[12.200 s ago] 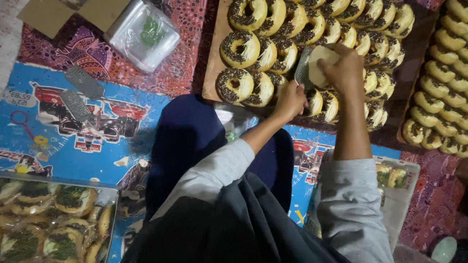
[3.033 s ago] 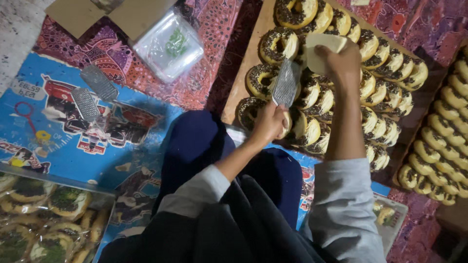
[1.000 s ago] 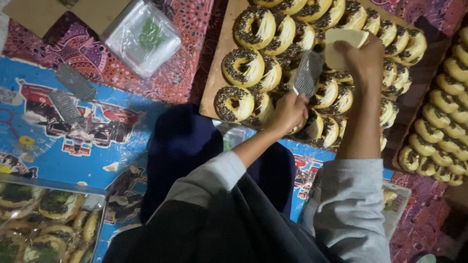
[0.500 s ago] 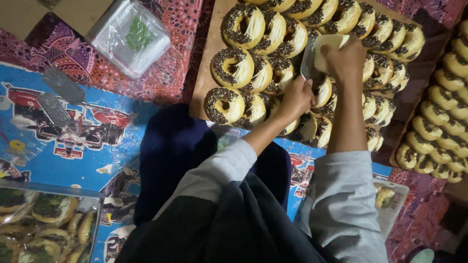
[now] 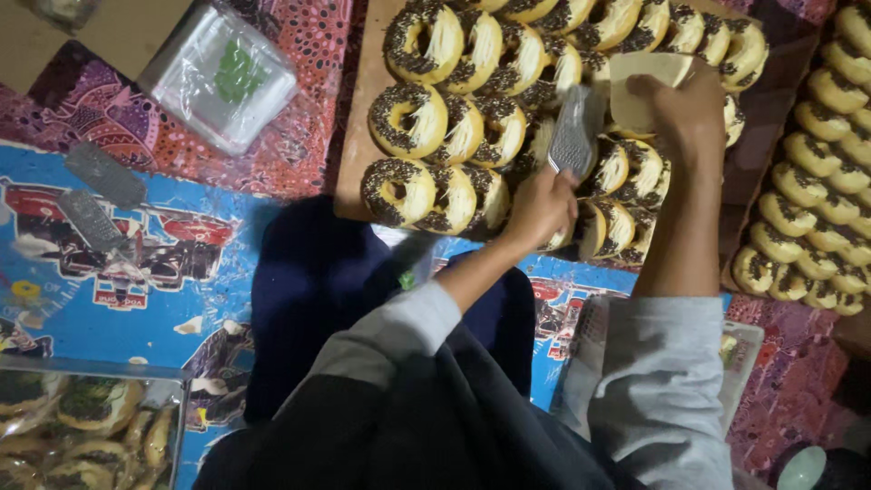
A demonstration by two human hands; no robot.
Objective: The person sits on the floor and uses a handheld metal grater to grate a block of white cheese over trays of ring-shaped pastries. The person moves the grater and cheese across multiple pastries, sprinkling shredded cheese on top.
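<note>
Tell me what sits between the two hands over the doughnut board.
In the head view, a metal grater, held by the left hand, stands between it and the pale cheese block gripped by the right hand.

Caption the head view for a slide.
Left hand holds a metal grater, right hand a cheese block, over chocolate-sprinkled doughnuts.

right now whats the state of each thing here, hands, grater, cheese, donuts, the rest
left hand: gripping the grater handle
right hand: holding the cheese block
grater: raised, tilted over the donuts
cheese block: pressed against the grater
topped donuts: overlapping rows, chocolate sprinkles and grated cheese
wooden board: loaded with donuts
plain donuts: untopped, on the right
spare graters: lying unused on the mat
plastic packet: closed
</note>
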